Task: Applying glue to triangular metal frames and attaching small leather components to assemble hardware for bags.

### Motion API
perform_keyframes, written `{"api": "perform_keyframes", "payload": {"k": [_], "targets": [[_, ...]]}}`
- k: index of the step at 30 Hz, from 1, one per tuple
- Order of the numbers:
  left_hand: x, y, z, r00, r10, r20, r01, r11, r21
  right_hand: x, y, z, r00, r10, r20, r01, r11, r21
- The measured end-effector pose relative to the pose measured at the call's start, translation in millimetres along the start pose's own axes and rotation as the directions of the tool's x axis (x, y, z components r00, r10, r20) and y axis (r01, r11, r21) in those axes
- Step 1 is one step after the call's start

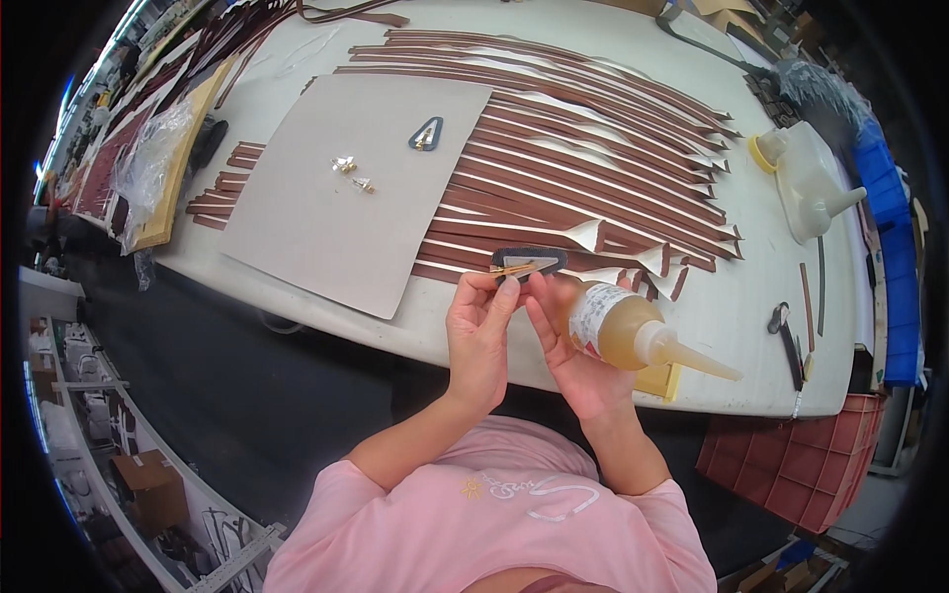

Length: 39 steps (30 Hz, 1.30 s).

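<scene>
My left hand pinches a dark, rounded triangular piece with gold-coloured metal on it, just past the table's front edge. My right hand holds a squeeze bottle of amber liquid, tilted so that its long nozzle points right and toward me. The right fingertips are beside the dark piece; whether they touch it I cannot tell. Farther off on a grey board lie a similar dark blue triangular piece and small gold-and-clear metal parts.
Long brown strips with white undersides lie in rows across the white table. On the right are a pale plastic bottle, a black-handled tool and a grey fluffy duster. A red crate stands below the table's right end.
</scene>
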<state>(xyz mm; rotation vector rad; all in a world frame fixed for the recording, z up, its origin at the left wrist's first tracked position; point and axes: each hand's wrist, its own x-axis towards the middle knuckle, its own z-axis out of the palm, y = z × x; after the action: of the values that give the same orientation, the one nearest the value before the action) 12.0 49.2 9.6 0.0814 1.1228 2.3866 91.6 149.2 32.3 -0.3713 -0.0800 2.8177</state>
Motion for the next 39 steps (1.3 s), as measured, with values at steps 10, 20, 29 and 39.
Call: {"api": "perform_keyframes", "payload": {"k": [10, 20, 29, 39], "targets": [[13.3, 30.5, -33.8, 0.922, -0.216, 0.322, 0.077, 0.916, 0.395, -13.0, -33.9, 20.8, 0.993, -0.014, -0.119, -0.01, 0.98, -0.198], [-1.2, 24.0, -38.5, 0.897, -0.298, 0.327, 0.09, 0.847, 0.524, -12.4, -39.6, 9.9, 0.977, 0.04, -0.207, -0.081, 0.978, -0.192], [-3.4, 29.0, -38.2, 0.884, -0.361, 0.298, 0.185, 0.854, 0.486, -11.1, -38.6, 8.0, 0.976, 0.082, -0.2, -0.121, 0.974, -0.19], [-47.2, 30.5, -63.9, 0.911, -0.404, 0.078, 0.35, 0.861, 0.37, -11.8, -68.7, 4.7, 0.606, -0.773, 0.186, 0.601, 0.292, -0.744]]}}
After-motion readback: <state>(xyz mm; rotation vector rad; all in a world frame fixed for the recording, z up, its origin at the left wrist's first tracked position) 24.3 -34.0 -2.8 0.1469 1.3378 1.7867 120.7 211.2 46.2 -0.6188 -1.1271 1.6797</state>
